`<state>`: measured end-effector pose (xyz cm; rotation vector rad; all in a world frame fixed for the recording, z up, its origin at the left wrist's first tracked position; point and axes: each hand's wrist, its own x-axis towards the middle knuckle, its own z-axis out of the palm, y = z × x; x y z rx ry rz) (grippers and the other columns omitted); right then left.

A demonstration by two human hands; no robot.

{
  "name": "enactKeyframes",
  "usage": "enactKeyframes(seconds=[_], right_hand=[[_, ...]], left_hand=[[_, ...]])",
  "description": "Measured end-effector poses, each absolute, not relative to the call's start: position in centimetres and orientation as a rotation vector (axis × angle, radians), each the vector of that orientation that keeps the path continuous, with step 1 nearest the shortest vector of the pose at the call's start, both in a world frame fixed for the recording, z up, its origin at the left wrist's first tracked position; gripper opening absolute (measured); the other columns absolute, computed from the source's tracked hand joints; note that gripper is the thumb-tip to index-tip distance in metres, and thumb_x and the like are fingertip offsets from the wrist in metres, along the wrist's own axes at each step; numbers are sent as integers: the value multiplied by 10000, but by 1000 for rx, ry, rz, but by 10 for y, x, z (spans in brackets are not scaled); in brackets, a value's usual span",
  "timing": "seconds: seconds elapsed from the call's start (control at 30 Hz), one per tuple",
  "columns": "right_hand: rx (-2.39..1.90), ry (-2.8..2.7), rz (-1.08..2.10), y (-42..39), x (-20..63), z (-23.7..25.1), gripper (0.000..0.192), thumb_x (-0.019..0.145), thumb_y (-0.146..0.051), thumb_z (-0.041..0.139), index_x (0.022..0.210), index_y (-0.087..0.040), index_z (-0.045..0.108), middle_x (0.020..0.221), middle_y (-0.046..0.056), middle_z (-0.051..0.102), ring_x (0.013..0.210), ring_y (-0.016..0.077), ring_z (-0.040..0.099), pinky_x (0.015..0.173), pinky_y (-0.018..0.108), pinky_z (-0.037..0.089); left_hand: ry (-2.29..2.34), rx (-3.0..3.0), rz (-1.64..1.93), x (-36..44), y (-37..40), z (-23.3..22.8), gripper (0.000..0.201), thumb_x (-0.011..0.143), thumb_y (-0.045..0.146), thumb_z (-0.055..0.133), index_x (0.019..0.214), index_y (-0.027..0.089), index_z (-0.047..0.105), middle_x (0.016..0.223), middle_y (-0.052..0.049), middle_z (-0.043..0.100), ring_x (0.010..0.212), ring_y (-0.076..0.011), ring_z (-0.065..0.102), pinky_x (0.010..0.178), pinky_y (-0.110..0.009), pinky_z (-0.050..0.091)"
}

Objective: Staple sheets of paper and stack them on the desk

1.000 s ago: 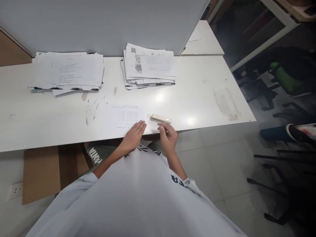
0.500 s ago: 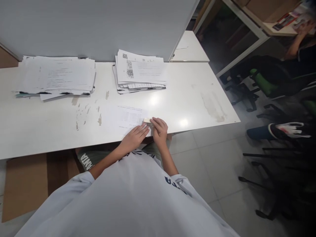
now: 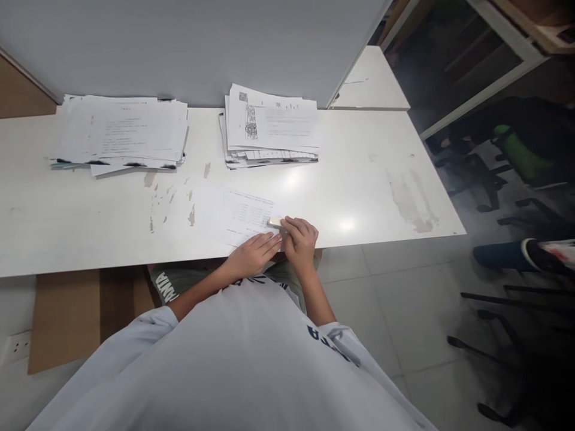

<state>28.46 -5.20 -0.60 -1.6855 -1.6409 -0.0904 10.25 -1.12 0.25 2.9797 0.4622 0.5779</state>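
Observation:
A single printed sheet (image 3: 240, 214) lies near the front edge of the white table (image 3: 359, 179). My left hand (image 3: 251, 254) rests flat on the sheet's near corner, fingers together and stretched out. My right hand (image 3: 300, 239) is closed over a small cream stapler (image 3: 275, 222), which sits at the sheet's right edge. Only the stapler's left end shows past my fingers.
Two stacks of printed papers lie at the back of the table: a wide stack (image 3: 121, 133) on the left and a smaller stack (image 3: 272, 129) in the middle. A grey partition (image 3: 188, 48) stands behind them. Office chairs (image 3: 516, 149) stand on the tiled floor at right.
My right hand has picked up the stapler, which lay free on the table to the right, and brought it left onto the sheet's edge. My left hand stayed on the sheet.

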Motion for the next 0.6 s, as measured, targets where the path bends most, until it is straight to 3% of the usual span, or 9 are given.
enactKeyframes(seconds=[0.13, 0.3, 0.47, 0.6], right_hand=[[-1726, -1650, -120, -48, 287, -3, 346, 851, -94, 455, 1047, -231, 705, 1085, 52, 720, 1066, 204, 591, 952, 383, 366], [-1731, -1688, -160, -47, 286, -5, 334, 838, -85, 465, 1007, -233, 713, 1032, 50, 724, 1023, 197, 592, 932, 376, 361], [-1814, -1669, -327, -47, 276, -17, 315, 852, -95, 479, 1016, -227, 713, 1046, 68, 724, 1056, 216, 574, 930, 395, 337], [-1830, -1636, -344, -48, 272, -25, 342, 857, -110, 456, 1057, -230, 706, 1070, 76, 712, 1104, 224, 567, 952, 409, 346]], left_hand=[[406, 3037, 672, 103, -11, 1, 424, 925, 96, 437, 1328, 45, 556, 1386, -171, 581, 1314, -292, 522, 1090, -423, 441], [378, 3037, 747, 101, -10, -5, 319, 963, 128, 451, 1243, 135, 604, 1303, -127, 647, 1253, -239, 579, 1013, -384, 493], [381, 3114, 844, 102, -9, -9, 160, 969, 138, 469, 931, 170, 622, 982, -76, 721, 951, -187, 676, 786, -332, 524], [408, 3113, 835, 103, -9, -11, 157, 964, 128, 465, 886, 178, 590, 883, -56, 686, 834, -171, 642, 711, -321, 486]])
